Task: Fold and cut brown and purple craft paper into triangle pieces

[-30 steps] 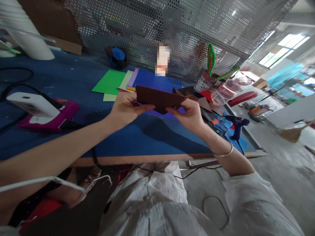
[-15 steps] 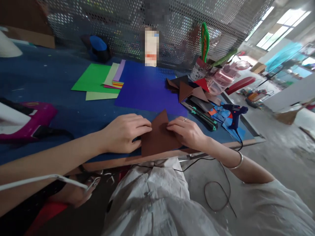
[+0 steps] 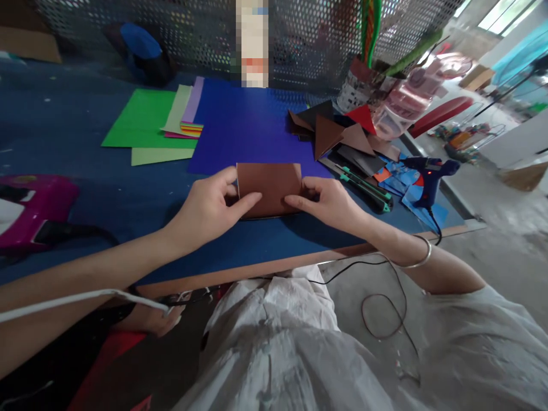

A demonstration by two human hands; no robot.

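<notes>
A small brown sheet of paper [image 3: 270, 185] is held between both hands, just over the blue table [image 3: 240, 245] near its front edge. My left hand [image 3: 212, 200] pinches its left side, thumb on the near face and fingers behind. On the other side, my right hand [image 3: 327, 200] grips in the same way, its thumb toward the sheet's lower right. Beyond the hands lies a large dark-blue sheet [image 3: 246, 128]. To the right of it are brown and black paper scraps [image 3: 329, 134], and a green-and-black utility knife [image 3: 363, 188] rests beside them.
Green sheets [image 3: 139, 117] lie at the back left. A magenta iron-like tool [image 3: 55, 200] with a black cord stands at the left. A blue glue gun [image 3: 431, 177] sits near the right edge, by a pink clear bottle [image 3: 405, 97]. A perforated metal screen [image 3: 197, 40] closes the back.
The brown paper lay on the table at the front edge with a point upward; now it is lifted, squared to me and gripped at both sides. The view has shifted slightly.
</notes>
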